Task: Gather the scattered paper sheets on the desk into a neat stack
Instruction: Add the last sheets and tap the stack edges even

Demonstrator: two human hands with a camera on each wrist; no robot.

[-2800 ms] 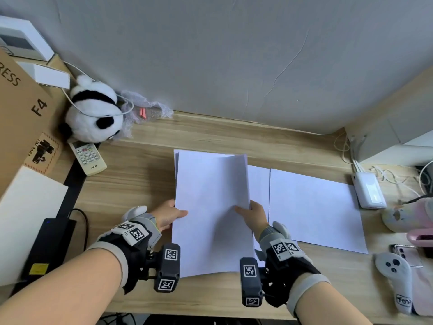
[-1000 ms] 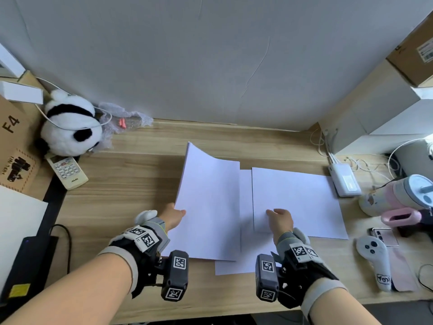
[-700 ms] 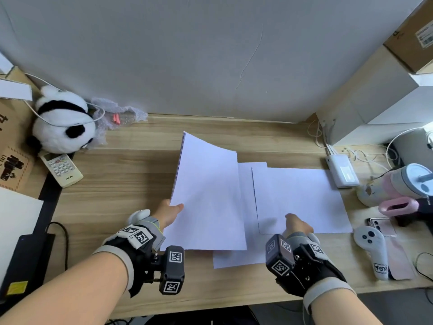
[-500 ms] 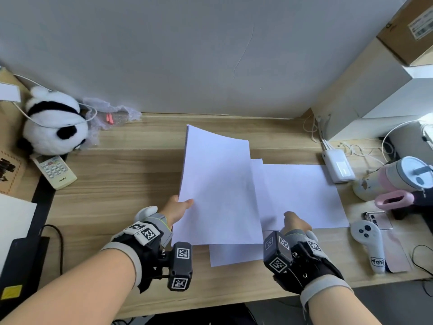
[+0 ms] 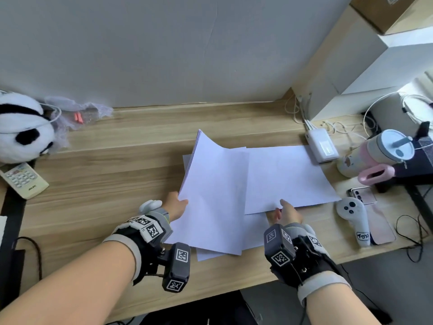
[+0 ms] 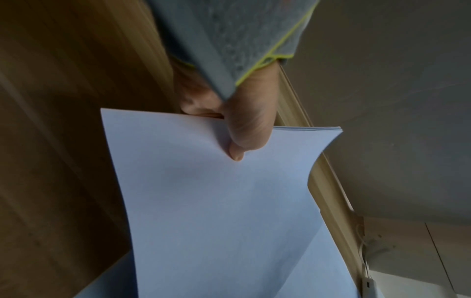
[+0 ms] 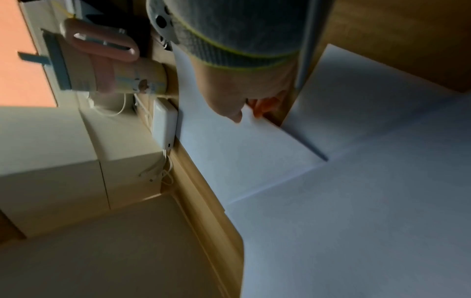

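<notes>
My left hand (image 5: pixel 176 205) grips a bundle of white sheets (image 5: pixel 215 195) by its left edge, raised and tilted above the wooden desk (image 5: pixel 105 174); in the left wrist view the thumb (image 6: pixel 246 139) presses on the top of the bundle (image 6: pixel 229 211). My right hand (image 5: pixel 284 213) pinches the near edge of a single white sheet (image 5: pixel 285 174) lying to the right, thumb on top and fingers underneath; the right wrist view shows this pinch (image 7: pixel 244 113) on the sheet (image 7: pixel 242 153). Another sheet (image 5: pixel 254 235) lies flat under both, partly hidden.
A panda plush (image 5: pixel 21 130) and a remote (image 5: pixel 22 180) sit at the left. On the right are a white power bank (image 5: pixel 322 145), a pink tumbler (image 5: pixel 375 158), a white controller (image 5: pixel 353 219), a phone (image 5: pixel 363 194) and cables. The desk's front edge is close to my wrists.
My right hand left the bundle, moved right and took hold of the single sheet's near edge. The left hand lifted and tilted the bundle, carrying it slightly right over the lower sheet.
</notes>
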